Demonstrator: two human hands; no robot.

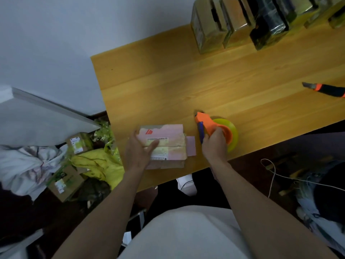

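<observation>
A small cardboard box [168, 139] with pink patches and a white shipping label lies near the front edge of the wooden table [168, 81]. My left hand [139, 152] rests on the box's left part, fingers spread over the label. Right of the box, my right hand [214, 144] grips the orange handle of a tape dispenser [216, 128] that carries a yellow-green roll and stands on the table. A short pink strip lies on the table between box and dispenser.
An orange-and-black utility knife [326, 90] lies at the table's right edge. Several foil-wrapped packs [242, 23] stand along the far side. Left of the table, cardboard boxes [69, 176], yellow cloth and plastic crowd the floor. A white cord [274, 176] trails at the right.
</observation>
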